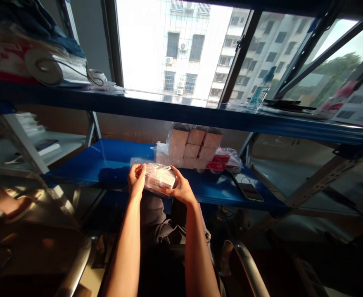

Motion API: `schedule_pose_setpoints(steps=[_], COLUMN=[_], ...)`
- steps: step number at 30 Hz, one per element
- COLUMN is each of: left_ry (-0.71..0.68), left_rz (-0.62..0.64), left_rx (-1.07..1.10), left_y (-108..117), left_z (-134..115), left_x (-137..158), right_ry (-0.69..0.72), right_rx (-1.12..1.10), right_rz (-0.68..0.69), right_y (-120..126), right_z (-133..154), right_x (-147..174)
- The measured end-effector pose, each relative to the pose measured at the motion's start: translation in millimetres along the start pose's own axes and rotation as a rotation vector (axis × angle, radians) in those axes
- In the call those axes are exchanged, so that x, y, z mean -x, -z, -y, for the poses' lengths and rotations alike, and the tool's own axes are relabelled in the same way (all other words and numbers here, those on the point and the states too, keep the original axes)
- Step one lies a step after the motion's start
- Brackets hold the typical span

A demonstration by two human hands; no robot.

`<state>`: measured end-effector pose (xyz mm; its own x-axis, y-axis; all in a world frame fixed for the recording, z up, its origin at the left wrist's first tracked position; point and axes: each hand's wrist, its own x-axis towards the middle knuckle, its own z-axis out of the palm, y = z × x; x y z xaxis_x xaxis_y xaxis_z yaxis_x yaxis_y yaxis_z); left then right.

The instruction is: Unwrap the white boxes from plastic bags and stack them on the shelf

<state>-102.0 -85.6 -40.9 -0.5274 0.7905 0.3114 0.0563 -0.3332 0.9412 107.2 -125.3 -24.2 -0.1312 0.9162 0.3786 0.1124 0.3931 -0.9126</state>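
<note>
Between my two hands is a plastic-wrapped pack [158,176], shiny in the sunlight, held over the front edge of the blue shelf [107,154]. What is inside the wrap cannot be made out clearly. My left hand [136,178] grips its left end, and my right hand [181,188] has thumb and fingers around its right end. Just behind the pack rises a stack of pinkish-brown boxes [195,144] in clear plastic. A red packet [217,162] and crumpled clear wrap [233,160] lie against the stack's right side.
A phone [250,190] lies at the shelf's right front. Overhead, a blue upper shelf [169,108] carries a white roll [43,68] at left and a bottle [257,97] at right. Another person's arm [1,200] shows at far left. Metal chair armrests [246,264] flank me.
</note>
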Motion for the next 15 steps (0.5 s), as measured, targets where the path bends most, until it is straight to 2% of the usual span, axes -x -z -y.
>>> schedule_pose_setpoints(steps=[6,10,12,15], left_ry=[-0.004,0.023,0.105,0.242], left_rz=[0.086,0.14,0.274,0.501], left_rx=[-0.054,-0.263,-0.268,-0.109], left_y=[-1,4,8,11], left_z=[1,-18,-33,-53], left_x=[3,10,16,24], right_ry=[-0.114,-0.21,-0.232,-0.222], right_rx=[0.023,-0.157,-0.275,-0.347], right_rz=[-0.243,-0.421,-0.438,-0.449], right_y=[-1,-7,-14,-31], right_z=[-16,-28,-30,-22], right_x=[-11,-19,-21,-23])
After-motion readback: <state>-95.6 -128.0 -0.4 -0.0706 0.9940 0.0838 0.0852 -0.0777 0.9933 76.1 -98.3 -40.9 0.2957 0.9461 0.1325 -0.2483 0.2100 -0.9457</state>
